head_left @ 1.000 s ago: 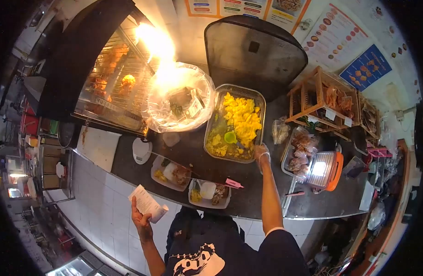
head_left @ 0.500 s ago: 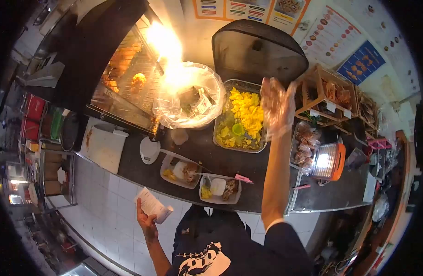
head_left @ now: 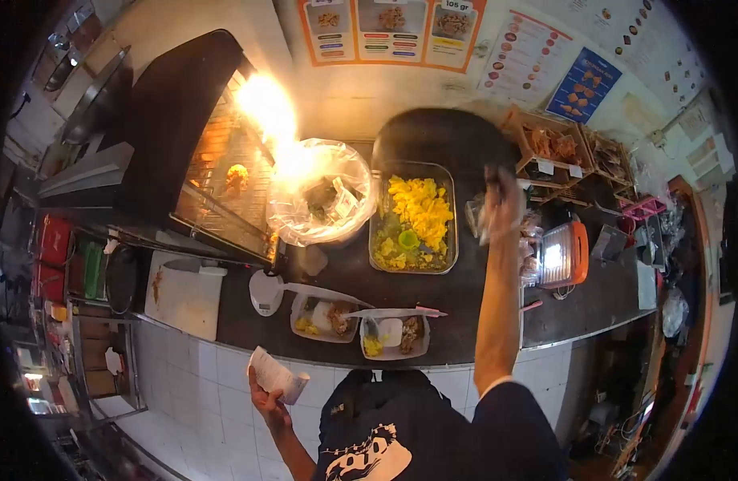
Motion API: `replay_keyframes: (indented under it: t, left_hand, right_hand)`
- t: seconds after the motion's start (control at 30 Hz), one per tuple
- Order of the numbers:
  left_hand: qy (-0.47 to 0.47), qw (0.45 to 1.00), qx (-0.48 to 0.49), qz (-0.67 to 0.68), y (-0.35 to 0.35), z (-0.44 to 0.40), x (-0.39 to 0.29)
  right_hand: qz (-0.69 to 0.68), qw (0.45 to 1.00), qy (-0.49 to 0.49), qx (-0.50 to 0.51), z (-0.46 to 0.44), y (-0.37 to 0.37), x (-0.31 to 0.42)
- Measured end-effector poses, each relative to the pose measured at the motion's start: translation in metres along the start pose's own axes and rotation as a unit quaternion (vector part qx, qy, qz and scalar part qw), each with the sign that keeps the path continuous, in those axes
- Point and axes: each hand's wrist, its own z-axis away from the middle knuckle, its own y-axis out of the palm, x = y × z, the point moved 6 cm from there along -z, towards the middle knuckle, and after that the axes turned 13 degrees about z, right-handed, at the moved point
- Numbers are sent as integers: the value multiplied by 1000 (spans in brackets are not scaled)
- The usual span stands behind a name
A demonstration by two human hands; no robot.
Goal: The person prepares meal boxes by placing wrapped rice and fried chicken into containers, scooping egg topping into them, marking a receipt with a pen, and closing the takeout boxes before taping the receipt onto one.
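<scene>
In my left hand (head_left: 270,407) is a curled white printed receipt (head_left: 279,380), held over the floor in front of the counter. My right hand (head_left: 501,204) is blurred by motion, to the right of a glass tray (head_left: 452,255) of yellow scrambled egg (head_left: 421,210). Clear plastic shows around this hand, and its fingers cannot be made out. Behind the tray is a dark, rounded lid (head_left: 437,136), also blurred. A small green cup (head_left: 408,239) sits among the egg. Two open food boxes (head_left: 325,317) (head_left: 395,334) with egg, meat and white portions stand near the counter edge.
A bag-lined tub (head_left: 337,228) stands left of the tray, beside a lit display warmer (head_left: 233,172). A white scale (head_left: 266,292) and a cutting board (head_left: 180,301) with a knife (head_left: 194,268) lie left. An orange lamp (head_left: 568,255) and wooden racks (head_left: 545,148) are right.
The dark lid has dropped lower behind the tray. My right hand has moved right, away from the tray's edge. The left hand still holds the receipt, and the view has shifted.
</scene>
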Motion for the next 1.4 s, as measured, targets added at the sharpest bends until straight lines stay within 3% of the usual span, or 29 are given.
replay_keyframes:
  t: [0.03, 0.07, 0.13, 0.2, 0.33, 0.47, 0.5, 0.53, 0.57, 0.6, 0.67, 0.73, 0.77, 0.8, 0.87, 0.93, 1.07, 1.13, 1.2, 1.27, 1.33, 1.37, 1.4]
  left_hand:
    - [-6, 1000, 4, 7, 0, -1, 2]
    - [-9, 1000, 10, 9, 1, -2, 2]
    - [-52, 997, 46, 15, 10, -8, 7]
    - [17, 989, 129, -66, 29, -11, 6]
    - [-39, 979, 192, -52, 53, -47, 18]
    - [-17, 950, 310, -27, 155, -30, -20]
    - [-16, 937, 349, -10, 180, -18, -26]
    - [-16, 923, 384, -12, 203, -7, -30]
    - [-3, 918, 392, -63, 223, 2, -27]
    - [125, 880, 405, -214, 217, -11, -17]
    - [46, 856, 490, -159, 264, 32, 0]
    - [-131, 811, 569, -41, 315, 102, 15]
    - [-207, 784, 585, -3, 332, 133, 25]
    - [4, 713, 685, -153, 330, 128, 69]
    - [-66, 692, 714, -83, 364, 179, 116]
    - [-62, 690, 712, -116, 372, 201, 198]
    - [-76, 732, 597, -319, 331, 175, 425]
    - [22, 746, 561, -358, 315, 154, 495]
    - [41, 770, 498, -396, 322, 151, 507]
    - [119, 765, 435, -460, 347, 173, 458]
    - [135, 768, 387, -492, 345, 205, 403]
    - [167, 770, 348, -508, 343, 220, 371]
    - [84, 771, 446, -446, 340, 238, 353]
  right_hand:
    - [-168, 982, 84, 23, 25, -21, -35]
    - [-329, 928, 173, 16, 52, -42, -69]
    - [-289, 916, 277, 20, 111, -61, -127]
    - [-181, 919, 348, 38, 172, -60, -168]
    - [-141, 873, 460, 76, 247, -42, -203]
    - [-158, 882, 440, 53, 279, -91, -180]
    - [-100, 896, 430, 43, 285, -110, -142]
    - [-139, 907, 396, 5, 297, -135, -129]
    - [-177, 915, 361, -32, 307, -158, -117]
    - [-132, 933, 323, -89, 323, -181, -102]
    - [-82, 891, 417, -163, 372, -238, -82]
    - [-27, 895, 394, -208, 420, -281, -35]
    - [-67, 885, 385, -253, 450, -303, -34]
    - [-61, 870, 398, -286, 472, -323, -28]
    - [-48, 855, 422, -299, 503, -365, -30]
    - [-95, 819, 446, -348, 525, -414, -61]
    - [-23, 823, 484, -295, 509, -454, -78]
    - [-24, 810, 528, -252, 494, -461, -79]
    - [24, 795, 569, -209, 487, -483, -82]
    - [149, 784, 583, -150, 472, -501, -66]
    - [170, 770, 605, -110, 451, -519, -65]
    - [191, 790, 571, -117, 427, -520, -59]
    - [208, 810, 533, -127, 401, -514, -54]
